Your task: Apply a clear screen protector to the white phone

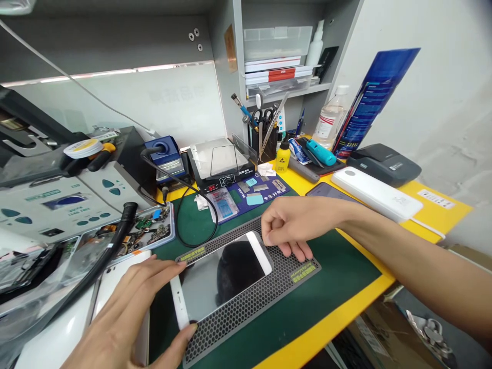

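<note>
A white-framed smartphone [226, 279] lies screen up on a grey honeycomb-pattern pad [246, 312]. Dark reflections show on its glass. My left hand [126, 307] spans the phone's near-left end, thumb at one long edge and fingertips at the other, steadying it. At the opposite end, my right hand [286, 220] is bent down beside the phone's far-right corner. Its thumb and forefinger are closed together, while the other fingertips rest on the pad. Whatever may be between thumb and forefinger is hidden.
A green mat [342, 269] covers the yellow bench. Behind are a heating plate [219, 159], blades on a blue mat [265, 189], a tool holder [265, 138] and a yellow bottle [283, 156]. A parts tray [154, 233] and black hose [115, 246] lie left; a white power strip [376, 195] right.
</note>
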Demonstrator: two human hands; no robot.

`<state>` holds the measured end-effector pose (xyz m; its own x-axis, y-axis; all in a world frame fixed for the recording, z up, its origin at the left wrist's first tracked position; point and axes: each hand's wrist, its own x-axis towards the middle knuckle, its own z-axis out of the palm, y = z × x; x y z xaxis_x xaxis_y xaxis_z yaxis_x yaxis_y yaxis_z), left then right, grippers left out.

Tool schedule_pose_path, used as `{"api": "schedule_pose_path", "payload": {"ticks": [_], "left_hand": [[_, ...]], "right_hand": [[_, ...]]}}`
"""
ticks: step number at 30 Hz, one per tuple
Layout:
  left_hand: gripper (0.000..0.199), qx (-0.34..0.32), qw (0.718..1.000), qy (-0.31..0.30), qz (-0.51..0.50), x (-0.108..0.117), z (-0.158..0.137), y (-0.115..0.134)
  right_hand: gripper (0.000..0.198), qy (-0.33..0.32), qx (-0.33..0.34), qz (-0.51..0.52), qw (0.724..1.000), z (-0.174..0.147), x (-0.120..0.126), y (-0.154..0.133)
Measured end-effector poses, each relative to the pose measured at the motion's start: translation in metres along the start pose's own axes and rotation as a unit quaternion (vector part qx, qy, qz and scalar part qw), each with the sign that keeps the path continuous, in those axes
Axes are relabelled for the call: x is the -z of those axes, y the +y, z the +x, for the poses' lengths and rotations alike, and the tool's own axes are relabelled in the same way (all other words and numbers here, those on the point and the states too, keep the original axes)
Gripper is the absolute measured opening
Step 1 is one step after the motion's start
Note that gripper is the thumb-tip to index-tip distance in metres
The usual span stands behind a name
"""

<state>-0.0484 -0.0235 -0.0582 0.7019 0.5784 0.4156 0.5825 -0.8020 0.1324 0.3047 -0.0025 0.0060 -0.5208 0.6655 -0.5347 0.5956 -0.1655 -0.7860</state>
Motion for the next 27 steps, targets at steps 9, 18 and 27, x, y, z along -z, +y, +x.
{"api": "schedule_pose_path", "payload": {"ticks": [9, 18, 27], "left_hand": [[0.059, 0.028, 0.999, -0.010, -0.031, -0.0064, -0.0086, -0.0047], [0.059, 0.026, 1.000, -0.006, -0.016, -0.0071, -0.0088, -0.0048], [0.061, 0.037, 0.999, -0.005, -0.021, -0.0080, -0.0101, -0.0048]], "right_hand": [[0.007, 0.071, 0.012, 0.032, 0.997, 0.0068, -0.0038, 0.0008], [0.011, 0.084, 0.023, 0.018, 0.996, 0.0071, -0.0038, 0.0019], [0.007, 0.081, 0.029, 0.013, 0.996, 0.0083, -0.0032, 0.0015]]}}
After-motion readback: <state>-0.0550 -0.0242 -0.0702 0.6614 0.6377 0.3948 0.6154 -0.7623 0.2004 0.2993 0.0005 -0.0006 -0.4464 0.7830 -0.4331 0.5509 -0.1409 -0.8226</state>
